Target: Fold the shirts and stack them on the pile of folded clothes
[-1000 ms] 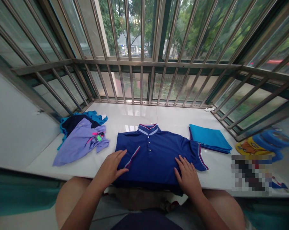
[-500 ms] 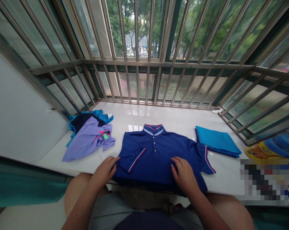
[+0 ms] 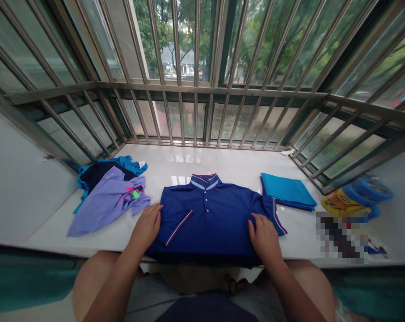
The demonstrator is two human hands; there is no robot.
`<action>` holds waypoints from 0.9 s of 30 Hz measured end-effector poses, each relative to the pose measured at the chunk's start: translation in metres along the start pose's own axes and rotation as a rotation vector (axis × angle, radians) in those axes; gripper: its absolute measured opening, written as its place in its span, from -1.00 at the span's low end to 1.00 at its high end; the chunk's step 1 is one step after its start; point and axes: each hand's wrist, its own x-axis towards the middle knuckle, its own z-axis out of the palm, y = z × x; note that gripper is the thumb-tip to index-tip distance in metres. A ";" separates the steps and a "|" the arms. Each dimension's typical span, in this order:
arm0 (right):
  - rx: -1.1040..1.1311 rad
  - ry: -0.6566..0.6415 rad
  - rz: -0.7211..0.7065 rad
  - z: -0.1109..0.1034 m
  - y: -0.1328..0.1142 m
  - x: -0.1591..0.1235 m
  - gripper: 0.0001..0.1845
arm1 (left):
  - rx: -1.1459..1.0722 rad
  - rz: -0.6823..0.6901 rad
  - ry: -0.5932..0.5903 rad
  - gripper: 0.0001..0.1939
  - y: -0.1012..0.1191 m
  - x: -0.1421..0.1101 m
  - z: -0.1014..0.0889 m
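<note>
A navy polo shirt lies front up on the white sill, collar away from me, its lower part hanging over the near edge. Its left sleeve is folded inward across the front, while the right sleeve points outward. My left hand rests along the shirt's left edge, fingers extended and close together. On the right side of the shirt, below the outward sleeve, my right hand lies with its thumb apart from the fingers. Neither hand visibly grips the cloth.
Loosely heaped clothes, a lavender garment on top, lie at the left. A folded blue cloth stack sits at the right. Beyond it are a yellow and blue container and a blurred-out item. Metal bars line the window.
My right hand has moved right across the shirt, towards the outward sleeve. My left hand has shifted slightly up along the left edge. The whole view has turned a little to the right.
</note>
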 end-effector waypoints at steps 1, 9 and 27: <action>-0.048 0.014 0.105 -0.007 0.011 0.006 -0.46 | 0.013 0.004 -0.017 -0.53 0.006 0.014 0.009; -0.063 -0.280 0.634 -0.020 0.074 0.054 -0.39 | 0.231 -0.143 -0.247 -0.30 0.021 0.065 0.057; 0.216 -0.269 -0.222 -0.051 -0.002 0.021 -0.61 | 0.259 -0.164 -0.265 -0.28 0.015 0.060 0.055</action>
